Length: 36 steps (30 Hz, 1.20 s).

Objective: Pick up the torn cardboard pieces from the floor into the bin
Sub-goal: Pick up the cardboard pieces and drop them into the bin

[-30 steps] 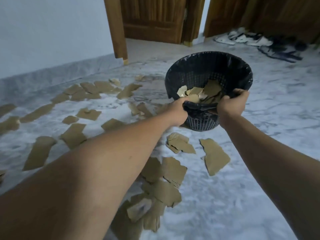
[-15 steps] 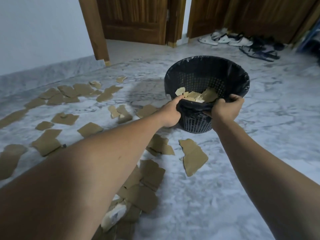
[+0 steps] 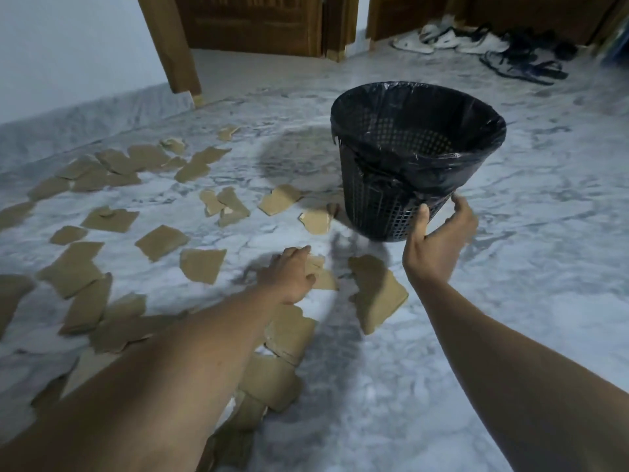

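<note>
A black mesh bin [image 3: 381, 199] lined with a black plastic bag stands on the marble floor at centre right; its inside shows no cardboard from this angle. My right hand [image 3: 439, 236] is at the bin's near lower wall, thumb and fingers spread around it, barely touching. My left hand [image 3: 289, 274] reaches down onto a torn cardboard piece [image 3: 323, 277] just in front of the bin, fingers lying over it. A large piece [image 3: 377, 294] lies to its right. Several brown torn pieces [image 3: 160, 240] are scattered over the floor to the left and under my left arm.
Wooden door frames [image 3: 170, 46] and doors stand at the back. Several shoes and sandals [image 3: 476, 42] lie at the far right. A marble skirting [image 3: 85, 120] runs along the left wall.
Both hands have let go of the bin's rim. The left hand dropped to a cardboard piece on the floor; the right hand slid down the bin's side. The view shifted right.
</note>
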### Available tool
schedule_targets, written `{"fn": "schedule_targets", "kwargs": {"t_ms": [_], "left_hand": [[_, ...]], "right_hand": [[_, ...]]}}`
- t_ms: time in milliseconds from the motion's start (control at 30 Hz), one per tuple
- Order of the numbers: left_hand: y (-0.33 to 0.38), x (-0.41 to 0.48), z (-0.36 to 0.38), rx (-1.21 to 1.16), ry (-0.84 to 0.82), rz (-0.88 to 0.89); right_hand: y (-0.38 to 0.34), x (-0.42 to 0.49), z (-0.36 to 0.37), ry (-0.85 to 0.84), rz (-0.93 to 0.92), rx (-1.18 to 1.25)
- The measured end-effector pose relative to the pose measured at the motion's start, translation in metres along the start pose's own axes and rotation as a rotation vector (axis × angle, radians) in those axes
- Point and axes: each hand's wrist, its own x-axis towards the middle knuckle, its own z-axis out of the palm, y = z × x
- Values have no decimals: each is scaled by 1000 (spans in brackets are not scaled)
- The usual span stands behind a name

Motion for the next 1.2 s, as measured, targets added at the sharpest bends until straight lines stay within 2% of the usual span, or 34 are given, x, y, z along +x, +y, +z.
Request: {"fn": "schedule_targets", "kwargs": {"t_ms": [33,133,200,233,433,500,567,633,733,933,1100,1200], "left_hand": [[-4,4,8,-13,15,-21],[1,22,12,-88,110,-81],[6,36,7,-130,134,-89],[8,43,4,-121,115,-69],[-2,70,3,265,-146,106],[-11,72,1,345,-161,151],[-22,68,2,348,-81,219],[-34,62,8,239,34,252],[-43,56,17,-62,159,206],[-29,46,6,-352,294,-12],[-27,20,-13,-710,415,-116],[-39,-6,-22,-839,495,-168]], "right_hand": [[16,-7,1,-90,61,-121],[62,-40,20,-723,331,-577],[86,-55,40,-968,293,-828],[94,-57,50,-1017,247,-900],[93,-48,73,-1084,244,-1012],[92,-46,78,-1089,259,-1006],[92,-46,79,-1100,291,-1005],[93,-45,79,-1122,284,-979],[85,-46,76,-1108,281,-991],[55,-46,67,-1052,336,-991],[27,-54,51,-933,285,-974],[17,-60,43,-896,213,-950]]}}
